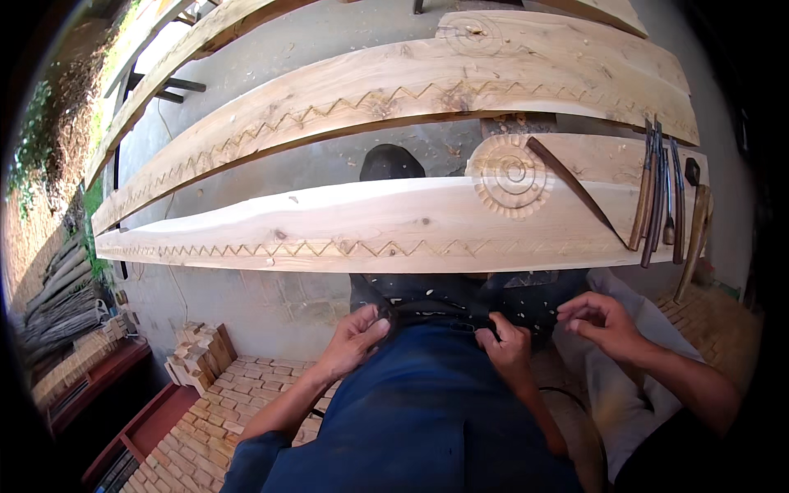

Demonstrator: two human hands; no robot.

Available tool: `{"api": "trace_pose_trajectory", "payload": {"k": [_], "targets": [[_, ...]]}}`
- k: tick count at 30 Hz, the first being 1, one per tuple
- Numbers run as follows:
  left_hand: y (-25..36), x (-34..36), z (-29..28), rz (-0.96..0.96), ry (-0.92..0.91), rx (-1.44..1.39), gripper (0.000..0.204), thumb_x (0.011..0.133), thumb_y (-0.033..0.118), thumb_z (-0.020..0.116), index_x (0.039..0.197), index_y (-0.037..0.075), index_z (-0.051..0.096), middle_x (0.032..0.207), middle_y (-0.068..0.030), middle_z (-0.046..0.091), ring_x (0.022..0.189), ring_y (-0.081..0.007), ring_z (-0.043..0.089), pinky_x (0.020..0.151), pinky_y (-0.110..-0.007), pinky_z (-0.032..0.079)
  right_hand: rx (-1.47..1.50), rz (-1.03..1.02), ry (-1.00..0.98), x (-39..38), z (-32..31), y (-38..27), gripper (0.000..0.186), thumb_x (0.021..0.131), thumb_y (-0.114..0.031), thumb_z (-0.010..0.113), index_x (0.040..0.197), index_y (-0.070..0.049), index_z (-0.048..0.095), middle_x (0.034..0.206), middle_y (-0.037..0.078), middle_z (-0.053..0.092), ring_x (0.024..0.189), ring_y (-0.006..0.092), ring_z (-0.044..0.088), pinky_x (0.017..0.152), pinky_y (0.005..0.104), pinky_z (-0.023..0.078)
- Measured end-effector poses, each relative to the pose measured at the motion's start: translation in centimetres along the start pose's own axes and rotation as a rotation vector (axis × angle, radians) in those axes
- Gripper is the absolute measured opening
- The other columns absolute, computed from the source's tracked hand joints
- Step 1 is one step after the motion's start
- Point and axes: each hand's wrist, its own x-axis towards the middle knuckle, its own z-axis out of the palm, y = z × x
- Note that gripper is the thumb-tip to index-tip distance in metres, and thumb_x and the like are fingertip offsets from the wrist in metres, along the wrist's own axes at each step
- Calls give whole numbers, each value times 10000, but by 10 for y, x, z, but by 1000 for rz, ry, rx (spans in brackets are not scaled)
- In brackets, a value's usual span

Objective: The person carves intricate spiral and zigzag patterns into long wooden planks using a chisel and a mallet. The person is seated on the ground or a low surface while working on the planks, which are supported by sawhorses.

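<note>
Head view: dark, wood-chip-flecked cloth [460,306]

**An open-air woodcarving workshop**

Long pale planks [386,222] lie side by side, their edges cut with zigzag bands and one end carved with a round rosette [511,175]. A row of wooden-handled chisels [662,193] rests on the nearest plank. Wood chips scatter over the concrete floor [329,156] and the brick paving [246,403]. Small cut blocks [197,355] are stacked nearby, poles [57,296] are piled at the left, and greenery [37,140] shows beyond.
</note>
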Motion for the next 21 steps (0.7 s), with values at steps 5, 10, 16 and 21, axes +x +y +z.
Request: {"api": "trace_pose_trajectory", "payload": {"k": [5, 10, 16, 21], "targets": [[8, -3, 27, 148, 107, -74, 161, 1062, 154, 663, 1201, 76, 638, 951, 74, 595, 825, 11, 471, 711, -173, 380, -63, 25, 116, 1, 3, -24, 695, 870, -30, 723, 1529, -57, 505, 702, 98, 714, 582, 193, 695, 588, 321, 542], [5, -11, 28, 166, 132, -38, 263, 1040, 55, 660, 1300, 39, 624, 1120, 4, 683, 989, -23, 590, 830, -202, 489, -169, -66, 179, 0, -1, -36, 779, 782, 53, 750, 1523, -105, 569, 654, 125, 632, 543, 274, 638, 551, 367, 485], [4, -10, 36, 65, 124, 164, 318, 987, 123, 737, 1282, 5, 716, 1095, -44, 745, 962, -45, 632, 836, -235, 519, -344, -591, 147, 7, 0, -21, 701, 659, 71, 759, 1344, -71, 712, 698, 92, 651, 548, 250, 623, 544, 387, 505], [13, -11, 42, 8, 23, 285, 436, 916, 195, 798, 1282, -28, 717, 983, -96, 782, 899, -76, 671, 824, -266, 547, -459, -786, 150, 9, 4, -13, 560, 705, 7, 736, 1263, -39, 748, 716, 54, 642, 533, 205, 592, 533, 351, 492]]}}
